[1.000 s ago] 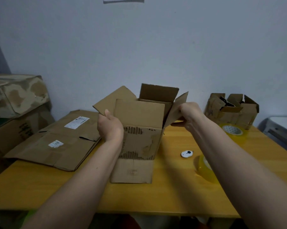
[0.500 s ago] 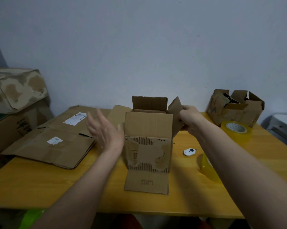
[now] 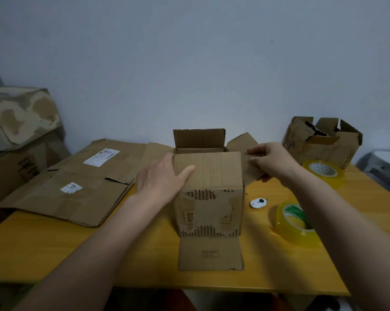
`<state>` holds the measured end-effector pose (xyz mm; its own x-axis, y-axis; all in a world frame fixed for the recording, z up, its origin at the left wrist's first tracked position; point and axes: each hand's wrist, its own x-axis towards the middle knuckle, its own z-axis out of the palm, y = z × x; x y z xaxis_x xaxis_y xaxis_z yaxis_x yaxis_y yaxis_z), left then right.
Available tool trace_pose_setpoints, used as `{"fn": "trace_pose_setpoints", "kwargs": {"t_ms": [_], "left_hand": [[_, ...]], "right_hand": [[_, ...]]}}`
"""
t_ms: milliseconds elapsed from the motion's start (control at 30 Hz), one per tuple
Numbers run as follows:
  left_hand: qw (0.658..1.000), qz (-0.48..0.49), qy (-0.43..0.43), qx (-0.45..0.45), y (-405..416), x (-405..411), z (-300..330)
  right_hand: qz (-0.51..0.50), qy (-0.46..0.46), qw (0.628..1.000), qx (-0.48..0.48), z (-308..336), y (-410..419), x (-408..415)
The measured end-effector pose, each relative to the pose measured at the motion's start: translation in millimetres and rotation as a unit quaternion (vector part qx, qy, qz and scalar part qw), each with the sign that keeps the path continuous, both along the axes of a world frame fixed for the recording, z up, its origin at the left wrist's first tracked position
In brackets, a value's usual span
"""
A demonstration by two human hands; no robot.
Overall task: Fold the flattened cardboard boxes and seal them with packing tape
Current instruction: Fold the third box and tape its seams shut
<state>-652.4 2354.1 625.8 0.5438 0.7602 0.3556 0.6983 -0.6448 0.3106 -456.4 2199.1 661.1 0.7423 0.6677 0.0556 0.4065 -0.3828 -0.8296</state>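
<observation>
A small brown cardboard box (image 3: 209,212) stands upright in the middle of the yellow table (image 3: 55,250), its top flaps up and one bottom flap lying flat toward me. My left hand (image 3: 160,178) rests on the box's upper left corner with straight fingers, thumb across the near top flap. My right hand (image 3: 271,160) pinches the right top flap (image 3: 243,142) between thumb and fingers. Two rolls of clear packing tape sit to the right: one (image 3: 295,225) near my right forearm, one (image 3: 324,172) further back.
A large flattened cardboard box (image 3: 77,182) with white labels lies on the table's left side. A small white cutter (image 3: 258,203) sits right of the box. Another open box (image 3: 324,140) stands at the back right. Big cartons (image 3: 19,122) are stacked off the table's left end.
The box has been set upright and squared toward me. My left hand, lifted off and open half a second ago, has come back onto the box's upper left corner. My right hand stays on the right flap.
</observation>
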Motion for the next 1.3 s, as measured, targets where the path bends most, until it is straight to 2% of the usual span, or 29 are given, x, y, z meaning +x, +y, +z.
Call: {"fn": "trace_pose_setpoints", "kwargs": {"t_ms": [67,100,167,200,233,267,433,567,633,700,800,867,933,1000,1133,1200,1300], "left_hand": [[1.0,-0.004,0.009,-0.023,-1,4,-1],[0.999,-0.015,0.017,-0.03,-2,6,-1],[0.997,-0.052,0.047,-0.037,0,9,-5],[0.994,-0.067,0.073,-0.046,3,10,-7],[0.99,-0.075,0.102,-0.059,6,10,-8],[0.986,-0.079,0.129,-0.07,9,10,-8],[0.975,-0.084,0.196,-0.066,19,17,0],[0.969,-0.098,0.211,-0.08,21,21,-4],[0.97,-0.096,0.21,-0.071,21,21,-5],[0.971,-0.094,0.208,-0.069,21,21,-5],[0.975,-0.096,0.185,-0.072,22,20,-5],[0.979,-0.098,0.164,-0.074,24,17,-7],[0.981,-0.094,0.148,-0.085,24,15,-6],[0.983,-0.058,0.162,-0.07,22,15,-2],[0.981,0.036,0.189,-0.023,19,11,16],[0.989,0.014,0.143,-0.032,18,7,26],[0.998,-0.062,-0.013,0.021,10,7,34]], "right_hand": [[-0.02,-0.091,0.993,-0.066,-5,0,-5],[-0.036,-0.193,0.971,-0.138,-10,1,-7],[-0.057,-0.42,0.865,-0.27,-19,2,-10],[-0.039,-0.496,0.816,-0.292,-21,4,-10],[-0.01,-0.538,0.789,-0.297,-22,6,-12],[0.024,-0.546,0.782,-0.299,-23,9,-15],[0.088,-0.447,0.827,-0.329,-25,28,-24],[0.085,-0.313,0.918,-0.23,-16,49,-20],[0.061,-0.302,0.934,-0.183,-8,63,-17],[0.063,-0.322,0.93,-0.168,-1,75,-13],[0.119,-0.326,0.918,-0.191,5,86,-9],[0.146,-0.332,0.895,-0.261,2,87,-10],[0.175,-0.346,0.851,-0.356,-7,88,-14],[0.189,-0.348,0.825,-0.404,-16,87,-17],[0.19,-0.358,0.825,-0.393,-21,85,-16],[0.191,-0.361,0.831,-0.378,-20,84,-15],[0.186,-0.364,0.839,-0.359,-13,81,-16]]}}
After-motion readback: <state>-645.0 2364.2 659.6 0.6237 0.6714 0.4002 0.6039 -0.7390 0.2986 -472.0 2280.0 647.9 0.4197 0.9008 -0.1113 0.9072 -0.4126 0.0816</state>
